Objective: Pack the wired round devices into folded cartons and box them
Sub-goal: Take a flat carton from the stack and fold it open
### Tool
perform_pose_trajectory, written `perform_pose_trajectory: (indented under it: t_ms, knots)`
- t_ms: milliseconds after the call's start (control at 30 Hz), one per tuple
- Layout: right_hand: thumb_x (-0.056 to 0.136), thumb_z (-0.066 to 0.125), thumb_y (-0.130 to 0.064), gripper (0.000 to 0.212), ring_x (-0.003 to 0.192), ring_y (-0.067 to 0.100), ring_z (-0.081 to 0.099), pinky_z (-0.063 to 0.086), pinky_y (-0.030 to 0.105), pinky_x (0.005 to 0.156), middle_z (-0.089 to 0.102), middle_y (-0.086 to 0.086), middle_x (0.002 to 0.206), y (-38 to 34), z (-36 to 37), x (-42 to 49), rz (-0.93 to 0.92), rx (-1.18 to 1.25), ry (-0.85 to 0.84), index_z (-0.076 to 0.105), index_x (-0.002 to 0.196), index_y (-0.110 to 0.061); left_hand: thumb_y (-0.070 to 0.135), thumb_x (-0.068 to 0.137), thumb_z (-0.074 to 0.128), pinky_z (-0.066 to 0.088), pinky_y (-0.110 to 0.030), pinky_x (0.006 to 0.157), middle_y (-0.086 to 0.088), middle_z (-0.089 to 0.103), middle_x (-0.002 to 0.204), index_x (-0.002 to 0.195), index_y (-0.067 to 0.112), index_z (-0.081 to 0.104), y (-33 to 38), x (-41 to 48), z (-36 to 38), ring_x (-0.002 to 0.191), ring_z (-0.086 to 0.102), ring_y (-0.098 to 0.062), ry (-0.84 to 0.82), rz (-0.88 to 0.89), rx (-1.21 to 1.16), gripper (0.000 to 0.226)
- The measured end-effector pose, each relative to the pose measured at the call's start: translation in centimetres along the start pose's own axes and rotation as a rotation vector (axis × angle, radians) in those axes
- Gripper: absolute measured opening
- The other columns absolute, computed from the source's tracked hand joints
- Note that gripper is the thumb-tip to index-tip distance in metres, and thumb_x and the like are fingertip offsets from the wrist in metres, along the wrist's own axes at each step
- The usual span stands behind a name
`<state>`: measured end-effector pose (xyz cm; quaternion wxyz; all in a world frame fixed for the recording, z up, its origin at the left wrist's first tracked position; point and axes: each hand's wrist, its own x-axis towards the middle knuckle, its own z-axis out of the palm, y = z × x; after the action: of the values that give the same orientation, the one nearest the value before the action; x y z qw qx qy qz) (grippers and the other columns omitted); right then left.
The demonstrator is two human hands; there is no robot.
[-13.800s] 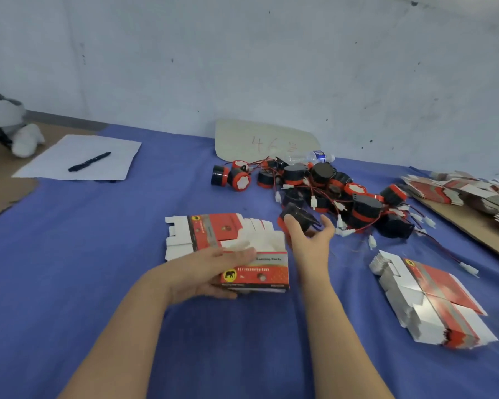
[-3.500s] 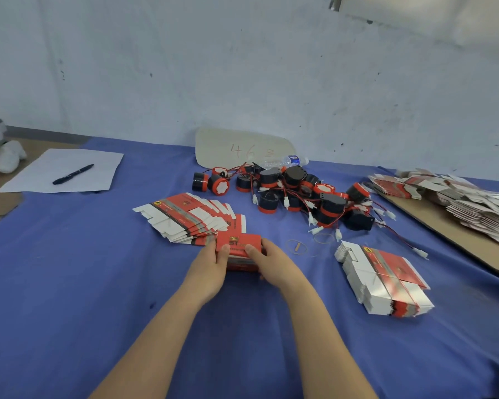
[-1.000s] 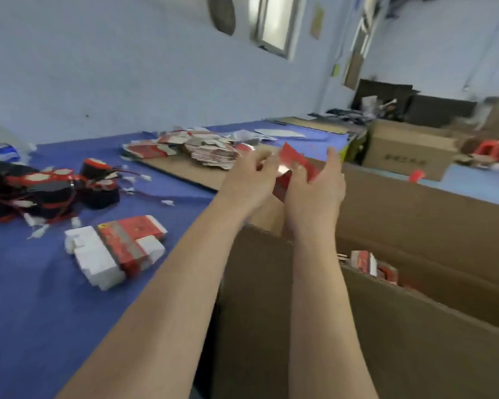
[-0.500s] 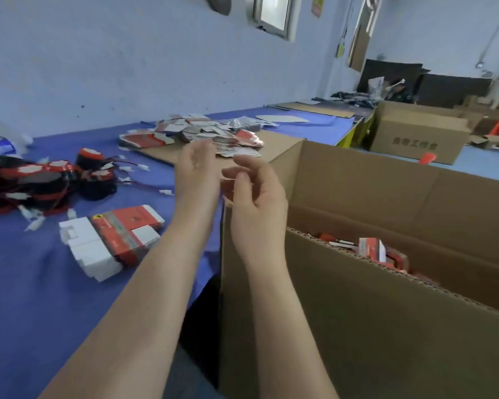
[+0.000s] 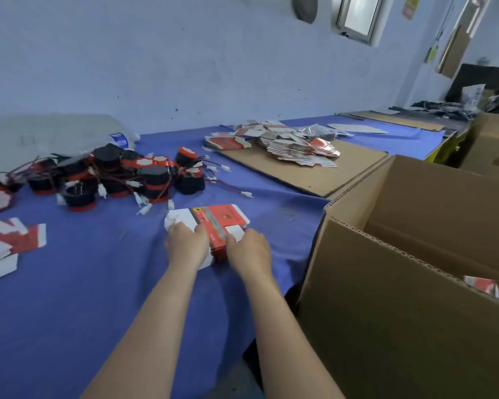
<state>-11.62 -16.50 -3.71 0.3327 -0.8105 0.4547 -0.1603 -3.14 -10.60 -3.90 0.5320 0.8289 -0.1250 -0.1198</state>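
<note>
Stack of flat cartons (image 5: pixel 213 218) is lying on the blue surface (image 5: pixel 69 298), the left grip (image 5: pixel 186 244) and right grip (image 5: pixel 249 249) curling round its near end from either side. Wired round devices (image 5: pixel 121 174) are sitting heaped beyond it.

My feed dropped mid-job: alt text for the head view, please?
The left hand and right hand rest on a stack of flat cartons on the blue table. Wired round devices lie behind; an open cardboard box stands at right.

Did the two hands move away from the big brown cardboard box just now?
Yes: left hand and right hand went left of the brown cardboard box, down onto the stack of flat red-and-white cartons.
</note>
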Motion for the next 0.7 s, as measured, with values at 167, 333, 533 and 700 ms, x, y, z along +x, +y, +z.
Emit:
perform_pose_trajectory:
  t_ms: [167,333,533,700]
  knots:
    - [0.094,0.05,-0.036,0.049,0.126,0.036,0.036,0.031,0.037,0.102,0.04,0.016,0.136,-0.5,0.5,0.2,0.019,-0.009,0.034,0.043,0.132,-0.006,0.019,0.092,0.045,0.042,-0.049,0.1,-0.021,0.052,0.131,0.123,-0.002,0.054,0.3,-0.1,0.0,0.119,0.049,-0.039,0.069,0.004,-0.067,0.039]
    - [0.091,0.056,-0.033,0.046,0.126,0.031,0.035,0.03,0.038,0.104,0.044,0.01,0.135,-1.1,0.0,-0.2,-0.03,0.214,0.176,0.047,0.131,-0.012,0.015,0.093,0.043,0.035,-0.046,0.107,-0.011,0.045,0.142,0.143,0.009,0.037,1.6,-0.9,-0.6,0.131,0.041,-0.029,0.183,0.103,-0.243,0.05]
    - [0.089,0.058,-0.021,0.025,0.106,0.028,0.052,0.043,0.036,0.089,0.058,0.004,0.107,-2.9,-0.8,-0.7,-0.088,0.421,0.224,0.05,0.111,-0.012,0.013,0.097,0.045,0.024,-0.013,0.101,-0.001,0.033,0.151,0.148,0.014,0.026,2.8,-1.6,-2.1,0.136,0.033,-0.013,0.238,0.255,-0.489,0.055]
    - [0.091,0.053,0.0,0.015,0.07,0.023,0.063,0.053,0.034,0.074,0.06,0.014,0.088,-5.1,-1.4,-1.5,-0.005,1.214,0.033,0.048,0.105,-0.002,0.022,0.093,0.06,0.048,-0.037,0.099,-0.012,0.053,0.136,0.143,0.007,0.03,3.1,-1.6,-5.0,0.117,0.057,-0.017,0.13,0.136,-1.05,0.06]
